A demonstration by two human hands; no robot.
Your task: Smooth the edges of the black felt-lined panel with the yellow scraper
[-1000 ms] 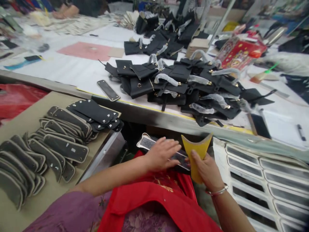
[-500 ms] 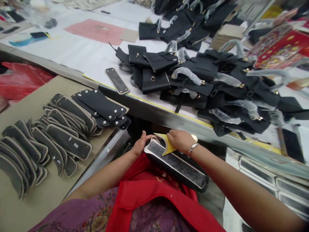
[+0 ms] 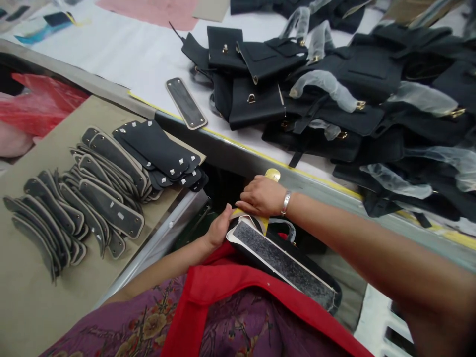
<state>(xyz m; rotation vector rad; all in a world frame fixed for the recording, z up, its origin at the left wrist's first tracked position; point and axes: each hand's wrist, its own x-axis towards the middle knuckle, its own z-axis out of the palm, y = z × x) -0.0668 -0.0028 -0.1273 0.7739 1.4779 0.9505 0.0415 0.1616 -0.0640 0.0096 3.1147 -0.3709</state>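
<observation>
A black handbag (image 3: pixel 316 270) lies tilted across my lap, its base facing up. On that base is a long speckled grey panel (image 3: pixel 282 261) with pale edges. At the bag's near-left end, my left hand (image 3: pixel 219 227) grips the edge, thumb up and fingers mostly hidden behind it. My right hand (image 3: pixel 261 195) is closed around a flat yellow scraper-like tool (image 3: pixel 273 174). Its rounded end sticks out above the fist, and its lower part shows below, against the bag's end beside my left fingertips. The clear-wrapped bag handle (image 3: pixel 284 228) arches behind the base.
To the left, a board (image 3: pixel 33 307) bears piles of grey base pieces (image 3: pixel 111 208) with studs and a stack of black panels (image 3: pixel 159 148). Across the worktable (image 3: pixel 122 64) lie one loose base piece (image 3: pixel 186 103) and many black handbags (image 3: pixel 256 101). A metal edge (image 3: pixel 238 148) runs ahead of me.
My right hand has shifted left toward my left hand, and the yellow tool has turned, its rounded end now pointing up. The view has tipped down and closer.
</observation>
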